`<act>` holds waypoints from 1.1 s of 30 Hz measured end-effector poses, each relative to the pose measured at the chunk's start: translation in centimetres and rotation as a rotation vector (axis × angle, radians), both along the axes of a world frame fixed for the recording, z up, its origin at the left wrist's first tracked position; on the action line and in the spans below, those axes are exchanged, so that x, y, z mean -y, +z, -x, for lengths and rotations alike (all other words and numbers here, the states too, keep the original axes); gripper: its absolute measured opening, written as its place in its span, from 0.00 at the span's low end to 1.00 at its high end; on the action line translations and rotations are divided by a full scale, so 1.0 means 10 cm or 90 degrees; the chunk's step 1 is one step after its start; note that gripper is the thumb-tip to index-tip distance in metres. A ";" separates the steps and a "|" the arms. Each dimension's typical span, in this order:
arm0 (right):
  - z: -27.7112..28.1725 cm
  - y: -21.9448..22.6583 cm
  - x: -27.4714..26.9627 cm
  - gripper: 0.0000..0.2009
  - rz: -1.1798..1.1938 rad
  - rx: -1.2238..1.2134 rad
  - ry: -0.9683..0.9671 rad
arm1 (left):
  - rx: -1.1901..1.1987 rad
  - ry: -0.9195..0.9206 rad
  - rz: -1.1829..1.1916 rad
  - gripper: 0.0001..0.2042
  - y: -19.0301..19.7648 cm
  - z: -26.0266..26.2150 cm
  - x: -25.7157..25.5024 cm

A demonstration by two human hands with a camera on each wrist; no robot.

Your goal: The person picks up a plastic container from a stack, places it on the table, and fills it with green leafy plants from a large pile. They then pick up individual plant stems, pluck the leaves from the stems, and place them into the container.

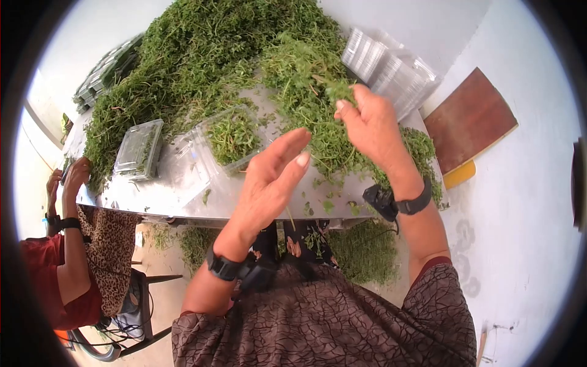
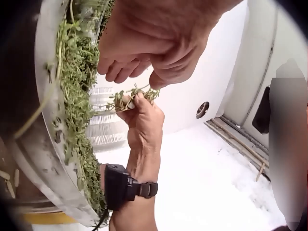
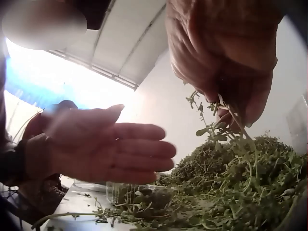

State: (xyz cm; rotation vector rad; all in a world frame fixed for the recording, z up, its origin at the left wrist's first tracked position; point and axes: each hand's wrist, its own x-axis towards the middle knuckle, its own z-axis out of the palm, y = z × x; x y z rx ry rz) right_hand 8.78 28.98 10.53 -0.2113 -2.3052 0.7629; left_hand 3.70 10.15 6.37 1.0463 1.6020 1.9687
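Note:
My right hand (image 1: 343, 109) is raised over the metal table (image 1: 174, 192) and pinches a small herb sprig (image 1: 338, 90) between thumb and fingers. The right wrist view shows the sprig (image 3: 226, 127) hanging from that hand (image 3: 225, 107) above the herb pile (image 3: 240, 187). My left hand (image 1: 298, 148) hovers just to its left, fingers straight and together, holding nothing; it appears flat and empty (image 3: 144, 149) in the right wrist view. An open clear clamshell (image 1: 232, 139) partly filled with herbs lies beyond the left hand.
A large heap of green herbs (image 1: 202, 55) covers the far table. A closed clamshell (image 1: 139, 148) lies left; stacks of empty clear containers (image 1: 391, 64) stand back right and back left (image 1: 104, 70). Another person (image 1: 73, 244) sits left. Herbs litter the floor (image 1: 361, 251).

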 end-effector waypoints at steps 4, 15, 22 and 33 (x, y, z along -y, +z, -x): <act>-0.02 -0.04 0.35 0.05 -0.192 0.045 -0.075 | 0.150 0.005 -0.084 0.29 -0.02 0.02 -0.26; -0.25 -0.18 0.58 0.16 -0.184 -0.104 0.076 | 0.346 -0.013 -0.381 0.15 -0.13 0.18 -0.22; -0.39 -0.20 0.64 0.16 -0.058 -0.116 0.057 | 0.368 -0.025 -0.426 0.14 -0.10 0.12 -0.10; -0.49 -0.35 0.75 0.21 0.081 -0.146 0.103 | 0.365 -0.137 -0.480 0.13 -0.19 0.02 -0.03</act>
